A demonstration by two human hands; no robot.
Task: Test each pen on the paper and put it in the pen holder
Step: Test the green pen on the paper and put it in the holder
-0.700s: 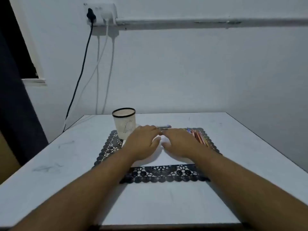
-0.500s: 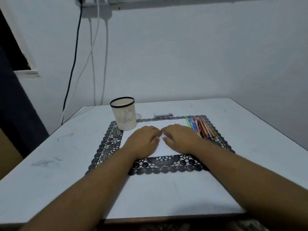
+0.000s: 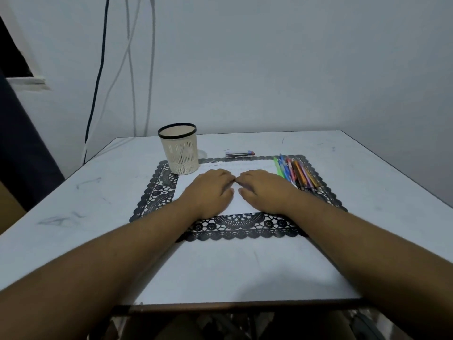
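White paper [image 3: 255,166] lies on a black lace mat [image 3: 157,192] on the table [image 3: 98,192]. Both hands rest flat on the sheet, left hand [image 3: 208,190] and right hand [image 3: 263,188], fingers relaxed, holding nothing, fingertips nearly meeting. Coloured pens [image 3: 295,171] lie bunched just right of the paper. A cream pen holder [image 3: 179,149] stands upright at the mat's far-left corner.
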